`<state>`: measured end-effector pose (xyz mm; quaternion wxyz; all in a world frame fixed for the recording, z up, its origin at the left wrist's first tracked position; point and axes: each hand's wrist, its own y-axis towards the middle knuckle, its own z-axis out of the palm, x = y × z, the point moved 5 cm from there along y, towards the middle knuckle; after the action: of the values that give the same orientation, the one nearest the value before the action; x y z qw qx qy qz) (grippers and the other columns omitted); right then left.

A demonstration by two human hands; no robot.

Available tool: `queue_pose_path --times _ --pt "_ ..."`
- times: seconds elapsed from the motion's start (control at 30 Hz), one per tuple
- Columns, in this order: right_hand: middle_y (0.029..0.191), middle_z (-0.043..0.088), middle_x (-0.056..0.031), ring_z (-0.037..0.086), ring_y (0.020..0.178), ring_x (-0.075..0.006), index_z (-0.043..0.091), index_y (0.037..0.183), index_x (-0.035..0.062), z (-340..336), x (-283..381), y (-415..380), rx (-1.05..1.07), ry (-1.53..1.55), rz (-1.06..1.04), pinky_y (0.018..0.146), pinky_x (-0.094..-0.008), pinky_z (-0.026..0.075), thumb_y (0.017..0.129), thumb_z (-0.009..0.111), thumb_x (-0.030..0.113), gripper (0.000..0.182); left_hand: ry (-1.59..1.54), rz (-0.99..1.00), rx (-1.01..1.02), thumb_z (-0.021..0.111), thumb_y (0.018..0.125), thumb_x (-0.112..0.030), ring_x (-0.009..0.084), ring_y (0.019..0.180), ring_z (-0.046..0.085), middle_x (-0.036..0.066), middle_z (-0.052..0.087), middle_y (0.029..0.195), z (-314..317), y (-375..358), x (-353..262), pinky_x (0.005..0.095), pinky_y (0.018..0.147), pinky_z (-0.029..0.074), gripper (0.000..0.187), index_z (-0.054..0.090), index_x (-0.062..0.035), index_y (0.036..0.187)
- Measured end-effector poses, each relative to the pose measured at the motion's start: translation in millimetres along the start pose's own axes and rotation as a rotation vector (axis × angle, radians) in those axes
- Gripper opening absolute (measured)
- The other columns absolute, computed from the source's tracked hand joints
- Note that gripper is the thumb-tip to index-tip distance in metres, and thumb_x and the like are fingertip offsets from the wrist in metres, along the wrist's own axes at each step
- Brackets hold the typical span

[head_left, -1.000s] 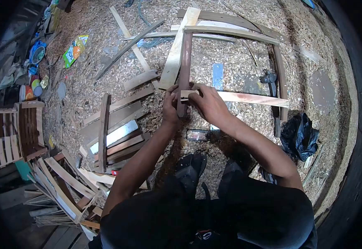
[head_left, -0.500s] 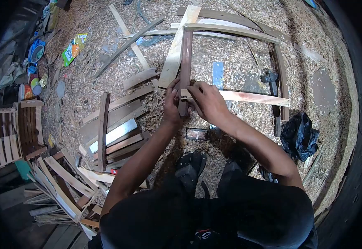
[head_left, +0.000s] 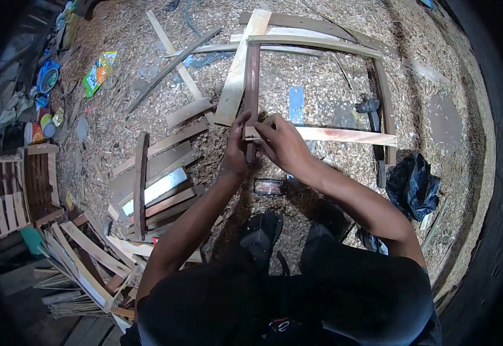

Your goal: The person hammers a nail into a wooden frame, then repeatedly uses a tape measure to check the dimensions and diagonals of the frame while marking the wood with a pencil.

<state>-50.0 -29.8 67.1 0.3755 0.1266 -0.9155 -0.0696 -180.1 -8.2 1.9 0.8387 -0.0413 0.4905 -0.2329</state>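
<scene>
A wooden frame lies on the wood shavings, with a dark left bar [head_left: 252,78], a top bar [head_left: 315,41] and a right bar [head_left: 385,95]. A pale slat [head_left: 343,135] crosses between its two side bars near their lower ends. My left hand [head_left: 236,150] is at the lower end of the left bar, its fingers around the joint. Bent over the slat's left end is my right hand [head_left: 284,141], thumb and fingers close together; whatever small item they pinch is hidden. A hammer [head_left: 372,121] lies beside the right bar, its handle passing under the slat.
Loose boards [head_left: 165,153] lie to the left, beside a slatted crate [head_left: 10,196] and a pile of wood strips [head_left: 93,254]. A black plastic bag [head_left: 415,187] is at the right. A small tin [head_left: 270,187] sits before my feet, and a blue strip [head_left: 296,104] lies inside the frame.
The view has shifted slightly. My left fingers have risen a little from the bar, and my right fingers have drawn closer together above the slat's end.
</scene>
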Motion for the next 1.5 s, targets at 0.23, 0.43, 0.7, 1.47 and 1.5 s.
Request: queue_pose_path --times 0.23,0.43,0.7,1.47,1.5 --pt "0.100 0.056 -0.0156 0.060 0.089 -0.0331 0.062 0.119 0.0010 5.5 -8.6 -2.8 0.008 0.056 -0.010 0.076 -0.0408 0.050 0.082 0.074 0.012 0.040 0.017 -0.003 -0.051 0.032 0.101 -0.036 0.0199 0.091 0.065 0.013 0.062 0.123 -7.9 4.4 7.2 0.0309 0.063 0.054 0.053 0.036 -0.0086 0.146" --pt "0.089 0.063 -0.0152 0.064 0.081 -0.0328 0.063 0.119 0.0034 -16.7 -23.7 -1.5 0.195 -0.313 -0.182 0.072 -0.0414 0.052 0.090 0.065 0.031 0.041 -0.116 -0.369 -0.190 0.028 0.102 -0.046 0.0194 0.068 0.061 0.008 0.065 0.089 -27.8 9.3 29.4 0.0311 0.055 0.050 0.050 0.057 -0.0087 0.115" --pt "0.086 0.061 -0.0153 0.065 0.077 -0.0333 0.062 0.118 0.0005 -10.7 -14.4 -1.1 0.176 -0.298 -0.136 0.068 -0.0418 0.054 0.090 0.063 0.030 0.040 -0.080 -0.369 -0.200 0.024 0.103 -0.052 0.0176 0.062 0.058 0.007 0.063 0.081 -8.4 6.0 24.8 0.0309 0.051 0.047 0.056 0.058 -0.0076 0.110" --pt "0.090 0.059 -0.0129 0.061 0.089 -0.0284 0.063 0.113 0.0017 25.3 -34.0 -17.6 0.190 -0.353 -0.165 0.080 -0.0401 0.044 0.092 0.061 0.028 0.034 1.163 0.334 0.299 0.079 0.080 -0.012 0.0286 0.115 0.060 0.016 0.057 0.129 -38.2 1.7 -26.3 0.0376 0.098 0.049 0.057 0.056 -0.0040 0.132" --pt "0.090 0.059 -0.0126 0.061 0.090 -0.0279 0.063 0.114 0.0019 24.3 -32.2 -17.7 0.185 -0.351 -0.172 0.080 -0.0397 0.044 0.092 0.061 0.028 0.034 1.150 0.288 0.300 0.080 0.079 -0.013 0.0293 0.116 0.059 0.017 0.057 0.128 -35.7 1.7 -27.1 0.0382 0.098 0.049 0.060 0.054 -0.0033 0.132"
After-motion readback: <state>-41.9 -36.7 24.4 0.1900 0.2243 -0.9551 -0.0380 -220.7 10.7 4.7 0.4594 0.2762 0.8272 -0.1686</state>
